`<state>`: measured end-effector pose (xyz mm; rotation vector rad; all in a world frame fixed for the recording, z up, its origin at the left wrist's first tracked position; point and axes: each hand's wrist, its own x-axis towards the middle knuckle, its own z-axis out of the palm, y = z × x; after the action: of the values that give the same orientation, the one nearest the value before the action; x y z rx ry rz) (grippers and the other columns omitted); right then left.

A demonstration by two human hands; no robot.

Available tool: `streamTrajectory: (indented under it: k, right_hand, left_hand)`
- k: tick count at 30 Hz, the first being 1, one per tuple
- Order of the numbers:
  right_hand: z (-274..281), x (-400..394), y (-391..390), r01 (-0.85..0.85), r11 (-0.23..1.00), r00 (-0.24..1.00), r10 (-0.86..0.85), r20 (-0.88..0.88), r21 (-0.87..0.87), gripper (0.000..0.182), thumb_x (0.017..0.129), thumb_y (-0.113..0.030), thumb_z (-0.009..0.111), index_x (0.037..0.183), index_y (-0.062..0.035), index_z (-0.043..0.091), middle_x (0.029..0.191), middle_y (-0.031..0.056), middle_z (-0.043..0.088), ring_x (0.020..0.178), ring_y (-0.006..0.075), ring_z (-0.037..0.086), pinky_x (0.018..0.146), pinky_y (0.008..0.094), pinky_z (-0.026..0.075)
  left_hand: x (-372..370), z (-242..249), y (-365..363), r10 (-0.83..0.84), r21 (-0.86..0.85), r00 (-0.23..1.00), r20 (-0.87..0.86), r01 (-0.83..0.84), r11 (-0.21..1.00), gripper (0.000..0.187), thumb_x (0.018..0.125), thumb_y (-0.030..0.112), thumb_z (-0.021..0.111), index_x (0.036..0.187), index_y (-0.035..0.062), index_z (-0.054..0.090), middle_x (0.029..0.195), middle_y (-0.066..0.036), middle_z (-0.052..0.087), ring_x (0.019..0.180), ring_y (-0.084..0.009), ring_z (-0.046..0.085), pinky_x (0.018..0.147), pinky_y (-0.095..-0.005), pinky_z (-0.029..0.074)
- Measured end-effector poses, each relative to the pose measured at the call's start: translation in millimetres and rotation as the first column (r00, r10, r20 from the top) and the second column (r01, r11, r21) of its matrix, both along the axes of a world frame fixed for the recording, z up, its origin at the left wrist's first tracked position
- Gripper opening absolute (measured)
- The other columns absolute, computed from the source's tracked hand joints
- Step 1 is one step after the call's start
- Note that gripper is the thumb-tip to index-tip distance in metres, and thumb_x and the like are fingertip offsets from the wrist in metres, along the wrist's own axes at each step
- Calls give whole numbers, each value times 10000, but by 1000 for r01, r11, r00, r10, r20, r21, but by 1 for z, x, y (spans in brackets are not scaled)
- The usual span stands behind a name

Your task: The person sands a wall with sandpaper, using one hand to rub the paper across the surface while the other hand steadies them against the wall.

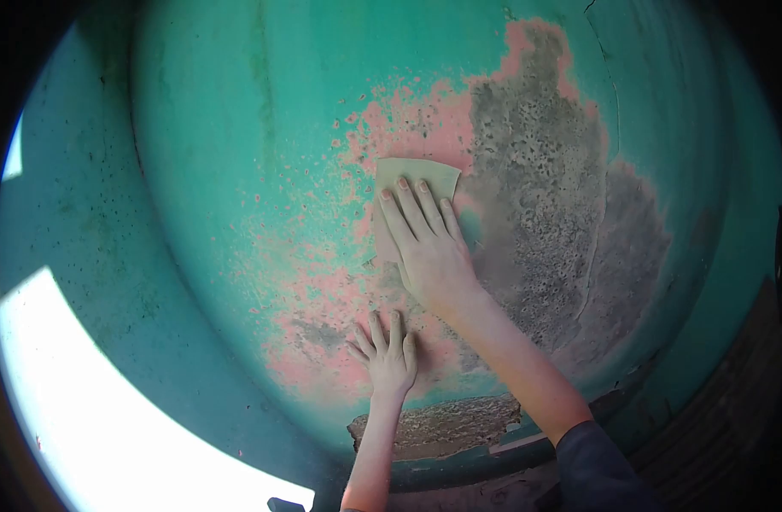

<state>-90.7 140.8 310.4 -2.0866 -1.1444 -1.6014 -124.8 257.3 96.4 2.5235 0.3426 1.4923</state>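
My right hand (434, 256) presses a beige sheet of sandpaper (417, 167) flat against a painted wall, its fingers stretched over the paper. The sheet's upper edge curves slightly and shows above my fingertips. Lower and to the left, my left hand (389, 363) rests on the wall with fingers spread, holding nothing. Both hands look dusty. Around them the green paint (237, 128) is worn through to pink patches (417, 124). Just right of my right hand lies a large rough grey patch (540, 188) of bare, pitted surface.
A thin crack (614, 94) runs down the wall at the upper right. Below my hands, a broken strip of exposed rough material (451, 427) borders the wall's bottom. Bright sunlight (84, 384) falls on the lower left. A darker green side wall (84, 171) stands at left.
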Motion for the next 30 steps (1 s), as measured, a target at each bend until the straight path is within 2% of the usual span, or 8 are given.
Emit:
streamTrajectory:
  k: [3, 5, 7, 12, 19, 23, 27, 30]
  right_hand:
    - [-20, 0, -2, -3, 1000, 999, 2, -47, -8, 730, 866, -207, 583, 1522, -43, 307, 1564, 186, 306, 1449, 390, 277, 1157, 551, 246]
    - [-66, -3, -4, -44, 999, 994, 43, -105, -4, 733, 865, -194, 579, 1523, -36, 298, 1561, 197, 303, 1448, 401, 271, 1157, 554, 247]
    - [-73, -8, -6, -88, 996, 984, 88, -154, 5, 735, 863, -180, 575, 1524, -29, 289, 1559, 207, 300, 1448, 412, 266, 1157, 556, 247]
    - [-6, -2, -4, -98, 993, 988, 105, -110, 69, 686, 882, -135, 533, 1517, -20, 299, 1559, 231, 282, 1445, 433, 264, 1154, 573, 240]
    - [-26, 0, -13, -26, 998, 998, 29, -61, 56, 644, 892, -118, 513, 1504, -31, 333, 1551, 222, 309, 1446, 385, 289, 1149, 541, 278]
    - [39, 6, -20, -30, 997, 999, 32, -26, 67, 661, 885, -119, 544, 1503, -28, 329, 1543, 235, 312, 1446, 385, 289, 1148, 536, 283]
    - [46, 16, -52, -3, 1000, 1000, 3, -1, 24, 678, 876, -130, 578, 1503, -45, 336, 1540, 227, 321, 1439, 398, 293, 1147, 534, 284]
    - [12, 25, -95, 0, 1000, 999, -2, -55, -31, 663, 888, -134, 575, 1503, -55, 340, 1542, 219, 321, 1436, 402, 295, 1149, 529, 281]
  left_hand:
    - [-2, 4, -3, -9, -21, 1000, -27, 9, 1000, 533, 1022, 417, 393, 1500, 181, 418, 1584, -222, 220, 1455, -525, 29, 1099, -708, -61]
    - [-7, 8, -7, -19, -54, 998, -59, 15, 998, 555, 1025, 413, 380, 1521, 163, 374, 1591, -241, 175, 1446, -543, 4, 1094, -712, -68]
    - [-6, 5, -8, -17, -48, 997, -77, 13, 999, 565, 1028, 411, 373, 1530, 152, 349, 1595, -253, 140, 1443, -553, -18, 1090, -715, -73]
    - [-4, 14, -24, -34, -121, 995, -98, 22, 992, 604, 1033, 401, 355, 1555, 110, 266, 1602, -287, 31, 1431, -576, -81, 1082, -722, -82]
    - [-8, 21, -39, -116, -182, 992, -48, 106, 978, 651, 1034, 386, 359, 1572, 75, 164, 1594, -311, -58, 1417, -593, -116, 1069, -734, -65]
    - [0, 29, -55, -118, -215, 992, 36, 123, 969, 691, 1025, 382, 389, 1574, 58, 122, 1587, -326, -71, 1420, -592, -102, 1079, -727, -33]
    - [-3, 56, -72, -150, -150, 986, 77, 160, 976, 673, 1018, 365, 404, 1574, 82, 152, 1595, -308, -85, 1431, -567, -128, 1102, -693, -47]
    - [-10, 83, -84, -225, -46, 973, -55, 223, 974, 633, 981, 365, 493, 1537, 119, 313, 1597, -311, 19, 1436, -581, -57, 1084, -732, 22]
